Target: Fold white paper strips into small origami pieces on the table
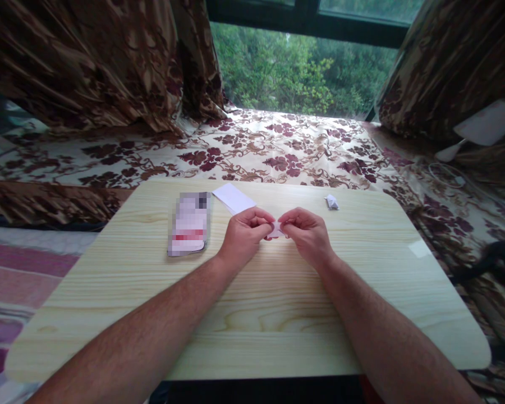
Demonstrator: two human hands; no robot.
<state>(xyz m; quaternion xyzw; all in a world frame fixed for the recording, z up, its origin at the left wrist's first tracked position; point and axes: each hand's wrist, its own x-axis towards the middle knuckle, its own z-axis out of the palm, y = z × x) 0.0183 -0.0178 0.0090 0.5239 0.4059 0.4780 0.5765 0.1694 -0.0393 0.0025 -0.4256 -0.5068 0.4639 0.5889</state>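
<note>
Between my two hands is a small piece of white paper (pixel 276 229), pinched from both sides above the middle of the table. My left hand (pixel 244 231) grips its left end between thumb and fingers. The right end is in the closed fingers of my right hand (pixel 306 233). Much of the paper is hidden by the fingertips, so its folds cannot be made out. Just behind my left hand lie flat white paper sheets (pixel 232 196). A small folded white paper piece (pixel 331 202) sits beyond my right hand.
The light wood-grain table (pixel 252 348) has rounded corners. On its left lies a pixelated, phone-shaped item (pixel 189 223). Behind it, a flowered cloth (pixel 278 148) covers the sill below a window (pixel 298 73) between curtains (pixel 122 62). A white lamp-like object (pixel 488 123) stands at right.
</note>
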